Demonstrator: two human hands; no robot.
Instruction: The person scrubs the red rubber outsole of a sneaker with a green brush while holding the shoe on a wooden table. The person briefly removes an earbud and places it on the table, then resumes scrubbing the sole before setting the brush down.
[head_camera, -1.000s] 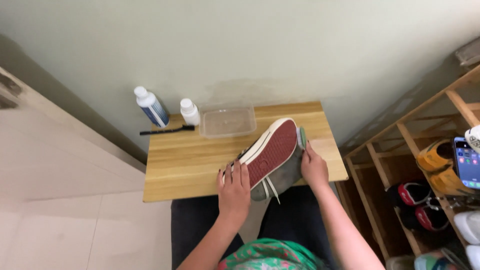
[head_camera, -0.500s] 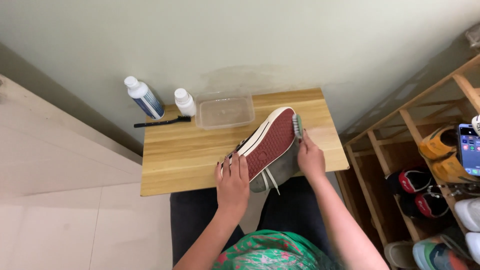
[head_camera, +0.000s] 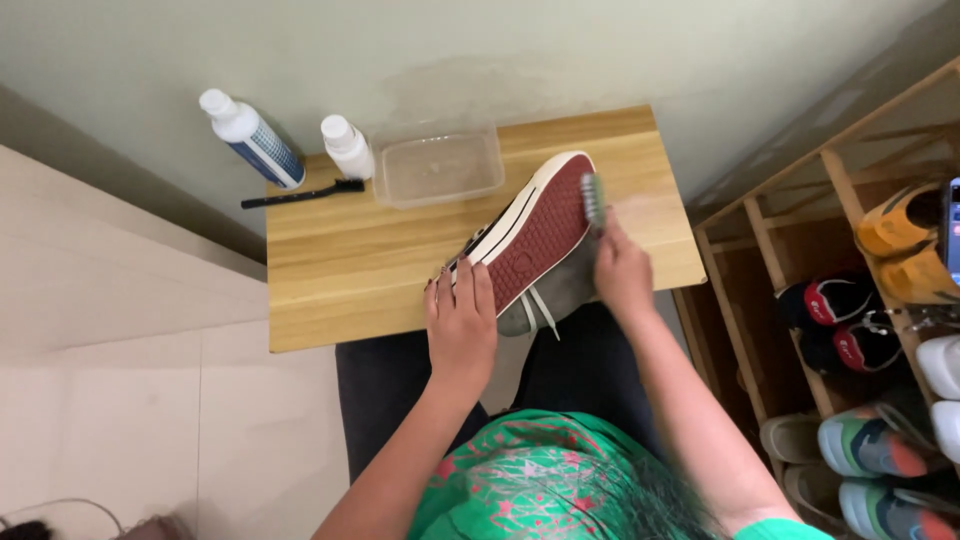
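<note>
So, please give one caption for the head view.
Left hand steadies a red-soled sneaker on a wooden table; right hand presses a brush against it.

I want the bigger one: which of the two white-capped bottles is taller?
The blue-labelled white bottle at the table's far left corner; the plain white bottle beside it is shorter.

— Where are your hands?

— My left hand (head_camera: 462, 325) reaches toward twelve o'clock, fingers (head_camera: 470, 280) curled forward in a grip, forearm bare.

— And the right?

— My right hand (head_camera: 622, 275) sits at two o'clock of it, fist closed, wrist bent, slightly blurred.
</note>
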